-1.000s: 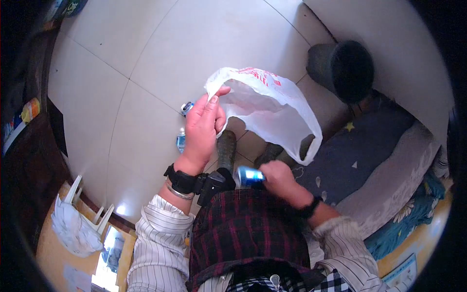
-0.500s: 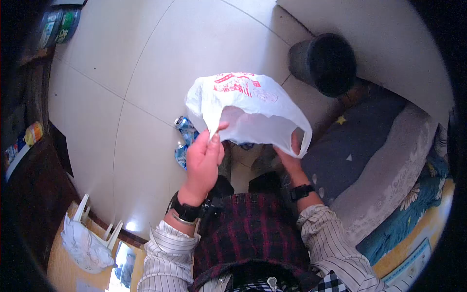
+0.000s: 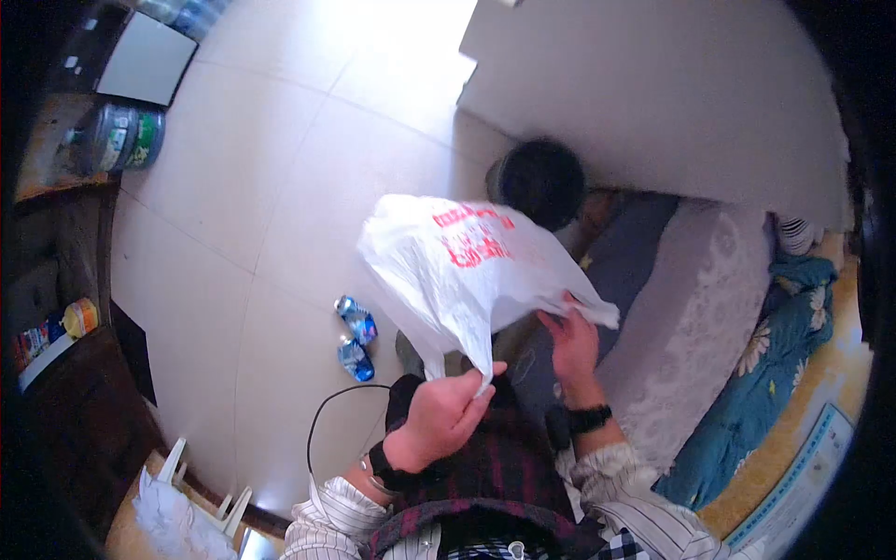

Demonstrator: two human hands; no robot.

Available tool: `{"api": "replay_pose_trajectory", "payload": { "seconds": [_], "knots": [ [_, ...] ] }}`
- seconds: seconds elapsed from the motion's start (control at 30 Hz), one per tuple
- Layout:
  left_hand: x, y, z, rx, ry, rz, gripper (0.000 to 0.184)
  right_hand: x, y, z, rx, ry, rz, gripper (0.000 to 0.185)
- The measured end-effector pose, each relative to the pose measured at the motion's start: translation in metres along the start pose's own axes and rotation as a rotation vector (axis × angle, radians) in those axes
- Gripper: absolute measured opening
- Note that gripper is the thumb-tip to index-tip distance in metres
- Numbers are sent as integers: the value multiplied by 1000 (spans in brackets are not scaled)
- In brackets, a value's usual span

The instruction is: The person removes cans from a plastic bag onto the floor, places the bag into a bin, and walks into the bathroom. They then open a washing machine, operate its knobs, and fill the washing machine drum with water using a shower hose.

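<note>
A white plastic bag point(image 3: 420, 261) with red print hangs in front of me, its body bulging away from me. My left hand point(image 3: 443, 415) is closed on one handle of the bag at its near edge. My right hand point(image 3: 571, 345) is at the bag's right side, fingers apart and touching the plastic near the other handle; no can shows in it. Two crushed blue cans or bottles lie on the floor left of the bag, an upper one point(image 3: 357, 319) and a lower one point(image 3: 356, 359). The inside of the bag is hidden.
A dark bin point(image 3: 541, 182) stands beyond the bag by a pale panel. Cushions point(image 3: 695, 308) and a teal floral cloth point(image 3: 747, 383) lie at the right. A white stool-like item with plastic point(image 3: 173, 518) is at lower left. Large bottles point(image 3: 131, 137) stand at upper left.
The blue can that my right hand held is out of sight, after that hand went into the bag's opening. My right hand is now at the bag's edge. The view has shifted.
</note>
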State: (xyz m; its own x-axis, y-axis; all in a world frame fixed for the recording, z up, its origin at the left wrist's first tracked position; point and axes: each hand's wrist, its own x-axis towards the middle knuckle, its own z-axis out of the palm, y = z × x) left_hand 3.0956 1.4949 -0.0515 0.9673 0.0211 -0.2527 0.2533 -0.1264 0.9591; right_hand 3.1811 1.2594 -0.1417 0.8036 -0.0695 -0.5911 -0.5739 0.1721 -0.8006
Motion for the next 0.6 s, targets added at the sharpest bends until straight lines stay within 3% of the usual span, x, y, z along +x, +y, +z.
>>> {"api": "replay_pose_trajectory", "payload": {
  "seconds": [0.13, 0.27, 0.3, 0.47, 0.53, 0.6],
  "knots": [
    [18, 34, -24, -95, -67, -38, 22, -31, -98, 2, 13, 134, -179, 36],
    [54, 7, 15, -83, 58, 40, 22, -32, -165, -17, 195, 29, -310, 39],
    [68, 3, 21, -123, 63, -24, 23, -27, -173, -17, 148, 47, -317, 39],
    [112, -53, 43, -173, 68, -207, 25, 42, -152, -28, -102, 41, -323, 40],
    [120, -97, 49, -96, 266, -239, 25, 77, -128, -14, 34, -73, -189, 36],
    [115, -128, 46, -57, 340, -303, 25, 112, -96, -28, -773, -184, -466, 30]
  ]
}}
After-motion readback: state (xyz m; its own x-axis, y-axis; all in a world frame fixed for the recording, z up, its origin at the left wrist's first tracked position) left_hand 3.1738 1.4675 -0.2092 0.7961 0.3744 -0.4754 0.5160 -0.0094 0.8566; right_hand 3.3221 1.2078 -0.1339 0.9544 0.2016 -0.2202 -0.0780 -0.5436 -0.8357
